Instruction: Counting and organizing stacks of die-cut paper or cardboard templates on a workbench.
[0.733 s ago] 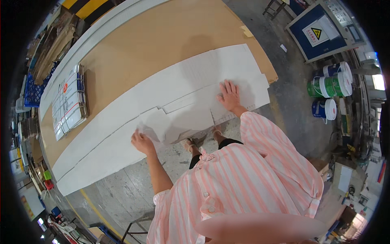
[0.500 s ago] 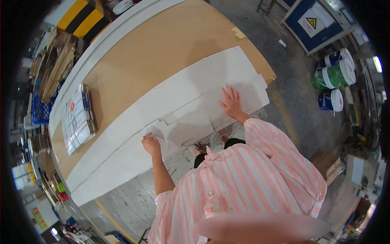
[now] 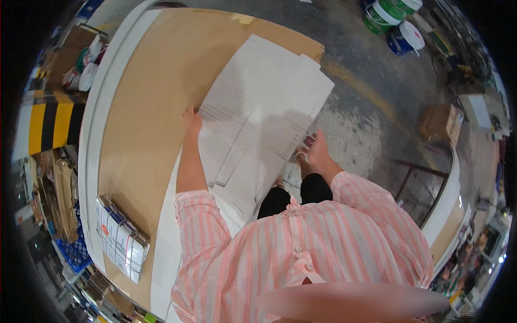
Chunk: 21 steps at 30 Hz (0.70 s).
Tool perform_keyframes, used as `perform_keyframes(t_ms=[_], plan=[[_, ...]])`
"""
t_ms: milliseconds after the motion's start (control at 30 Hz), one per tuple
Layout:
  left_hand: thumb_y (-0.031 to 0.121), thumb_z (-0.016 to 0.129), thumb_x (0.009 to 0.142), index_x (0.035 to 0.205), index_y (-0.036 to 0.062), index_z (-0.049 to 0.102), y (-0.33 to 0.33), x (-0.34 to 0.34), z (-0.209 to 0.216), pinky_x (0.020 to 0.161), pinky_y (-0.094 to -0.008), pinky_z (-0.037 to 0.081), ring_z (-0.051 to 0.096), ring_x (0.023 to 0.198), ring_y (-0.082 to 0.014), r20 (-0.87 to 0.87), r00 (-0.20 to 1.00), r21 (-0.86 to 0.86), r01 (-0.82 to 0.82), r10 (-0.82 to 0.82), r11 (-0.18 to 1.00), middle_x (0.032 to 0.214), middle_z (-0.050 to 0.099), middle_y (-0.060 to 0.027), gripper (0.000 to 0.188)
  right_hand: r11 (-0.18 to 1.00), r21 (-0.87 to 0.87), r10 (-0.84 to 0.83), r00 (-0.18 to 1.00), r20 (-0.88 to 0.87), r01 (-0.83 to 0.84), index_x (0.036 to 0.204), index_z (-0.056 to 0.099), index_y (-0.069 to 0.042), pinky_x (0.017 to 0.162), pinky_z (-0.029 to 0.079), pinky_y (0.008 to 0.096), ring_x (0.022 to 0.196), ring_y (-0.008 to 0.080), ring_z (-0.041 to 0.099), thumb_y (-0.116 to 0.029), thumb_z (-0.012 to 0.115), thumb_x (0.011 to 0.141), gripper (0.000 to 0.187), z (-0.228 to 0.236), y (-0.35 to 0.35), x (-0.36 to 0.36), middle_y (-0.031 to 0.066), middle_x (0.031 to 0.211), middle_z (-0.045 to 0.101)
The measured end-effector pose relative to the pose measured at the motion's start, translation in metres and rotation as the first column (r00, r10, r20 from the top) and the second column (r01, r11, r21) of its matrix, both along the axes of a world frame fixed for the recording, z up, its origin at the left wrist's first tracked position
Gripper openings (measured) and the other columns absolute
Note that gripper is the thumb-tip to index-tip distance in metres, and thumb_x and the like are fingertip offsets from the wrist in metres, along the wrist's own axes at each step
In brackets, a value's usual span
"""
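A large white paper sheet (image 3: 269, 75), marked with thin dark lines, lies over the brown board (image 3: 145, 75) of a table. A narrow stepped strip outline (image 3: 237, 145) runs along its middle. My left hand (image 3: 192, 119) is at the sheet's far left edge, its fingers closed on that edge. My right hand (image 3: 319, 148) is by the near right edge, above the floor, with fingers bent and apart and nothing visible in them. More white sheet (image 3: 164, 272) runs down the left side, partly hidden behind my left arm and sleeve.
A strapped bundle of white packages (image 3: 124, 239) sits on the board at lower left. A pale raised rim (image 3: 90, 161) borders the table. Paint buckets (image 3: 405, 37) stand on the floor at upper right. A cardboard box (image 3: 439, 123) is at the right.
My view has turned to the right. My left hand has gone from lying on the sheet to its far edge; my right hand has left the sheet's surface for its near edge.
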<state>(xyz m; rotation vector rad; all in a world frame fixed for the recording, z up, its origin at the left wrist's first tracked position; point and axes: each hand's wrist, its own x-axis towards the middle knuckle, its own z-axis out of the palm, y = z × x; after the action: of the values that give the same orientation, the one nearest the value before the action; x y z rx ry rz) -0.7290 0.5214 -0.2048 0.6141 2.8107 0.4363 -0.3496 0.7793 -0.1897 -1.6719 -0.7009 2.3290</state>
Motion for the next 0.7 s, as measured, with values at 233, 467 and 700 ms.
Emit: perform_keyframes(t_ms=[233, 467, 700], plan=[[0.01, 0.043, 0.078, 0.115, 0.0073, 0.053, 0.056, -0.017, -0.02, 0.089, -0.0421, 0.04, 0.051, 0.104, -0.0352, -0.006, 0.996, 0.113, 0.086, -0.085, 0.99, 0.107, 0.058, -0.0172, 0.039, 0.973, -0.072, -0.226, 0.857, -0.463, 0.217, 0.129, 0.038, -0.007, 0.098, 0.032, 0.0436, 0.119, 0.0278, 0.041, -0.05, 0.034, 0.09, 0.059, 0.017, -0.034, -0.035, 0.0112, 0.13, 0.043], [0.011, 0.043, 0.079, 0.116, 0.0106, 0.054, 0.1, -0.019, -0.018, 0.086, -0.0421, 0.043, 0.053, 0.102, -0.033, -0.042, 0.992, 0.081, 0.124, -0.121, 0.989, 0.109, 0.057, -0.0169, 0.039, 0.991, 0.02, -0.125, 0.958, -0.256, 0.135, 0.129, 0.039, -0.008, 0.101, 0.03, 0.041, 0.12, 0.0255, 0.04, -0.05, 0.035, 0.09, 0.057, -0.008, -0.019, -0.036, 0.0091, 0.13, 0.044], [0.011, 0.043, 0.079, 0.112, 0.0111, 0.057, 0.033, -0.027, -0.021, 0.083, -0.0391, 0.044, 0.057, 0.095, -0.031, -0.056, 0.997, 0.278, -0.034, 0.052, 0.96, 0.103, 0.06, -0.0137, 0.035, 0.994, 0.106, 0.037, 0.956, -0.29, -0.006, 0.138, 0.023, -0.007, 0.104, 0.02, 0.0387, 0.129, 0.0218, 0.028, -0.055, 0.036, 0.088, 0.07, 0.007, -0.049, -0.025, 0.0099, 0.14, 0.029]])
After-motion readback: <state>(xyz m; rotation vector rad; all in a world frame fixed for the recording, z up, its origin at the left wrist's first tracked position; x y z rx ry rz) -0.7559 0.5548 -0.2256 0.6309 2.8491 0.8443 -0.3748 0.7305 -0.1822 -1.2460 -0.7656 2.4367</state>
